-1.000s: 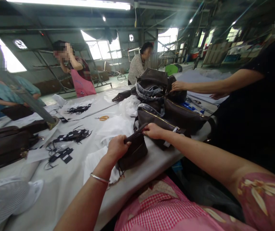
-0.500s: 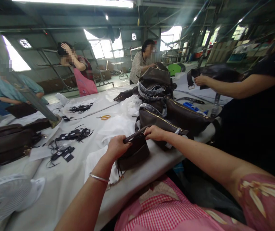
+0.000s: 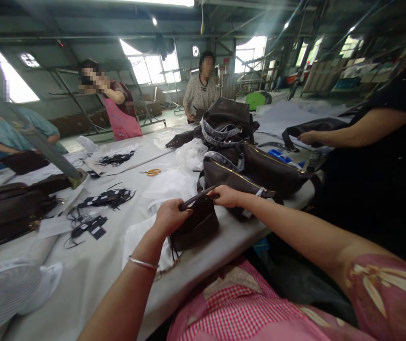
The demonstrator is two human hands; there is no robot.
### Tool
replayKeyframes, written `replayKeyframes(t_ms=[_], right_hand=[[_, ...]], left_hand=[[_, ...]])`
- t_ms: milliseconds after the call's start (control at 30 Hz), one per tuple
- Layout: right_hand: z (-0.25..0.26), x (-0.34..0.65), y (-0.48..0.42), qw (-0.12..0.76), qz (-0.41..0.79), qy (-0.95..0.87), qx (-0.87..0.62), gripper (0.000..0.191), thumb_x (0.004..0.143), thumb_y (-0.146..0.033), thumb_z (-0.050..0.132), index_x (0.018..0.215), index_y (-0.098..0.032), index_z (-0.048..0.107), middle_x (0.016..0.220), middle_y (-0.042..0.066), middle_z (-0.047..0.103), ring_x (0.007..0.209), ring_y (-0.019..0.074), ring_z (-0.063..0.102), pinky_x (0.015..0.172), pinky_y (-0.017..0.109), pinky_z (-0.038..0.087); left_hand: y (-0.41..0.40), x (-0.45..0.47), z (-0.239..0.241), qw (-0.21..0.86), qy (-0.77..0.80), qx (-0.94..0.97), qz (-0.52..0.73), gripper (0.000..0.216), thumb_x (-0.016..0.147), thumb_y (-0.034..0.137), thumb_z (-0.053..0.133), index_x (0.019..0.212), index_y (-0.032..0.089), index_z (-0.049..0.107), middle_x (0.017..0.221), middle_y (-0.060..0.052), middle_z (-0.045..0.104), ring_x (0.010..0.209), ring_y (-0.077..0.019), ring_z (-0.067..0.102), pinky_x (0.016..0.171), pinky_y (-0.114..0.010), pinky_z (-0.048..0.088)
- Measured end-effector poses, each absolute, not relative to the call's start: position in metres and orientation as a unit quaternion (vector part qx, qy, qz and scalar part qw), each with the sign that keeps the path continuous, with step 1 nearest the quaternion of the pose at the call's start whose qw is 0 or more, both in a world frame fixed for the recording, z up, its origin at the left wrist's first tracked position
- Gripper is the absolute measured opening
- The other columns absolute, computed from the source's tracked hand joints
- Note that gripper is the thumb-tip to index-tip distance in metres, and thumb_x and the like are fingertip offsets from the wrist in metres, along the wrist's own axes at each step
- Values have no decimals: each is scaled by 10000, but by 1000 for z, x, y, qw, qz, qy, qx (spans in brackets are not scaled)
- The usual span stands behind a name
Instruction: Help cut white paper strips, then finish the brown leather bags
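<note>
A small dark brown handbag (image 3: 198,225) rests at the near edge of the cloth-covered table (image 3: 107,255). My left hand (image 3: 171,216) is closed round the left end of its top edge, the thumb lying over the rim. At the right end, my right hand (image 3: 224,195) pinches the same top edge. Between my hands the bag's mouth shows a narrow dark gap. Cords with small tips hang from its left side. White sheets of wrapping (image 3: 139,241) lie under and beside it. Just beyond my right hand sits a larger brown bag with a gold zipper (image 3: 236,177).
Brown bags (image 3: 229,116) with wrapped straps are piled beyond. Yellow-handled scissors (image 3: 152,172), black tags with cords (image 3: 109,197), a white fan (image 3: 7,293) and more bags (image 3: 11,213) lie leftward. A slanted post (image 3: 43,142) stands left. A co-worker's arm (image 3: 359,130) reaches in from the right.
My hands keep their hold on the handbag, with its top edge slightly more parted. The co-worker at right has lowered a dark bag; the person at the back has turned toward the table.
</note>
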State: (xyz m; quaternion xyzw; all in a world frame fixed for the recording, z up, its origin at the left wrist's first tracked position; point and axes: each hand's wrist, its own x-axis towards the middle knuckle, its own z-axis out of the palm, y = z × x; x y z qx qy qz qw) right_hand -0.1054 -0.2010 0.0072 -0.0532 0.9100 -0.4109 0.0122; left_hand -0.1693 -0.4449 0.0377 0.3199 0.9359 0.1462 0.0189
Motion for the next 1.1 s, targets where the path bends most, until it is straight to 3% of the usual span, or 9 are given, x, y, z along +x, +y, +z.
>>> replayKeyframes(t_ms=[133, 233, 500, 700, 900, 1100], right_hand=[[9, -110, -197, 143, -481, 865, -3, 484, 600, -62, 582, 1057, -155, 712, 613, -34, 624, 497, 89, 507, 526, 199, 438], [9, -112, -193, 177, -520, 836, 6, 421, 602, -85, 543, 986, -132, 709, 597, -30, 592, 476, 80, 488, 475, 189, 414], [14, -101, -191, 87, -567, 819, -17, 292, 632, -107, 620, 914, -130, 695, 640, -21, 644, 512, 99, 567, 494, 206, 480], [29, -99, -199, 48, -515, 853, 76, 9, 735, -144, 645, 732, -146, 653, 555, -11, 639, 398, 86, 539, 381, 179, 404], [28, -99, -211, 28, -521, 839, 156, 128, 759, -91, 535, 653, -164, 542, 514, 10, 613, 355, 91, 502, 344, 195, 376], [38, -96, -252, -54, -506, 857, 77, 129, 803, -107, 469, 869, -196, 534, 550, -48, 581, 405, 95, 490, 415, 198, 371]], left_hand=[[-445, -167, 40, 26, 933, 331, 143, 247, 752, 462, 622, 729, 218, 655, 674, -12, 661, 643, -166, 586, 545, -254, 287], [-446, -166, 41, 25, 934, 329, 136, 261, 754, 473, 622, 721, 215, 647, 674, -11, 661, 641, -164, 583, 542, -253, 285], [-446, -166, 39, 22, 936, 324, 136, 248, 769, 460, 618, 741, 217, 663, 697, -16, 679, 669, -177, 603, 549, -253, 308], [-446, -164, 40, 25, 939, 313, 137, 240, 770, 450, 626, 767, 217, 681, 741, -28, 699, 713, -190, 622, 572, -252, 337], [-446, -165, 39, 22, 936, 317, 149, 249, 773, 461, 615, 767, 222, 683, 732, -30, 694, 712, -192, 619, 580, -255, 340], [-442, -158, 36, 25, 931, 305, 198, 201, 749, 403, 625, 775, 216, 694, 716, -43, 690, 689, -203, 623, 585, -266, 341]])
